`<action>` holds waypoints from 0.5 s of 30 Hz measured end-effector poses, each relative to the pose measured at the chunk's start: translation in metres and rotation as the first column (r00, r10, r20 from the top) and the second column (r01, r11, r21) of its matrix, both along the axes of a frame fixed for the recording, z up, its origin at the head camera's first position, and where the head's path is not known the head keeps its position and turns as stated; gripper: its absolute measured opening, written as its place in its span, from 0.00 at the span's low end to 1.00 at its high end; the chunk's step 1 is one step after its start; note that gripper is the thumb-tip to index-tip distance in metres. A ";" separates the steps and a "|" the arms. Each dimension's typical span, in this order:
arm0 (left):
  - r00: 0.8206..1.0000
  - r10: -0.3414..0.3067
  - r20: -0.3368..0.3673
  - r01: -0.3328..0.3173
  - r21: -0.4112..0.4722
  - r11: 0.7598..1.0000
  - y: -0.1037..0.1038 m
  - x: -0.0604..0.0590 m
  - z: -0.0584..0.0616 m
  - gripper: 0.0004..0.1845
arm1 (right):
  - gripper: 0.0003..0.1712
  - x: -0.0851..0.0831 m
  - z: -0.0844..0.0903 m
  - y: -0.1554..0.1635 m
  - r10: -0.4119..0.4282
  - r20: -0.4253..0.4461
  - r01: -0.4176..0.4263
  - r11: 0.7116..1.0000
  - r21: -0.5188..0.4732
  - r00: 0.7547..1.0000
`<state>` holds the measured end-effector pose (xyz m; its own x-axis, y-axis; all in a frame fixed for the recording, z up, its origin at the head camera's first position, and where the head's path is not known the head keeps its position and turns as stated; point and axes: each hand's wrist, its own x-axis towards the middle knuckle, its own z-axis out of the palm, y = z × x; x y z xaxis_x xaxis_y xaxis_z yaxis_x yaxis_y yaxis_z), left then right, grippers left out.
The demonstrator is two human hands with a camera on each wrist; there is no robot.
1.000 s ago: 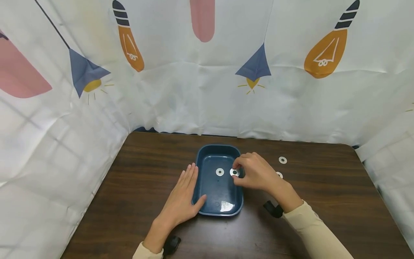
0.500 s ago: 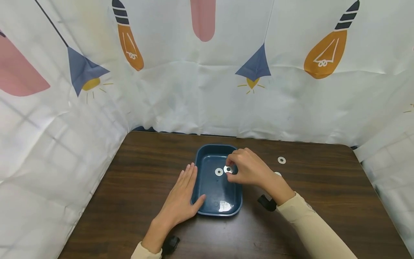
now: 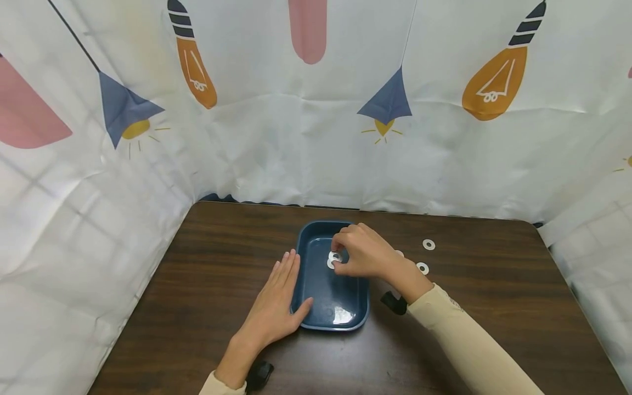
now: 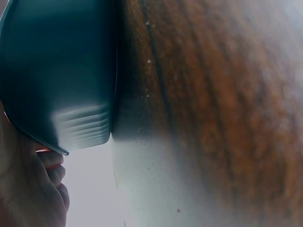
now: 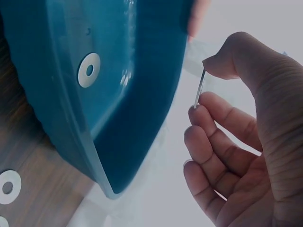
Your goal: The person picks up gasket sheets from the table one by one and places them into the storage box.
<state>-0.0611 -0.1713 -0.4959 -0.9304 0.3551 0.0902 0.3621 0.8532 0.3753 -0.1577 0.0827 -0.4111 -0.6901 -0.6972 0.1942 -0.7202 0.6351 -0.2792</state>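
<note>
While the left hand [image 3: 276, 304] rests flat against the blue tray [image 3: 311, 285], right-hand fingers [image 5: 208, 118] pinch a washer [image 5: 200, 88] above it. Placement appears underway; release calls for lowering beside the washer already inside [image 5: 88, 70].

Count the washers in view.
5, others may be hidden: pinched washer in the right hand; tray washer in the blue tray; three on the table.
</note>
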 end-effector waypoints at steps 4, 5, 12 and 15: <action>1.000 0.000 0.017 0.000 0.007 1.000 -0.001 0.000 0.000 0.52 | 0.11 -0.004 -0.002 -0.005 -0.002 0.027 0.003 1.000 -0.008 1.000; 1.000 -0.002 0.021 0.001 0.008 1.000 -0.001 0.000 0.000 0.52 | 0.11 -0.005 -0.002 -0.006 -0.003 0.032 0.003 1.000 -0.012 0.999; 1.000 -0.005 0.029 0.005 0.006 1.000 -0.001 0.000 0.000 0.52 | 0.11 -0.013 -0.006 -0.016 0.030 0.063 -0.030 1.000 -0.003 0.998; 1.000 -0.004 0.026 0.004 0.005 1.000 -0.001 -0.001 0.001 0.52 | 0.10 -0.017 -0.006 -0.020 0.047 0.054 -0.047 0.999 -0.005 0.997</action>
<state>-0.0617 -0.1726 -0.4952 -0.9312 0.3583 0.0677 0.3553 0.8501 0.3887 -0.1751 0.0632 -0.4172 -0.6661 -0.7285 0.1600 -0.7329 0.5997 -0.3212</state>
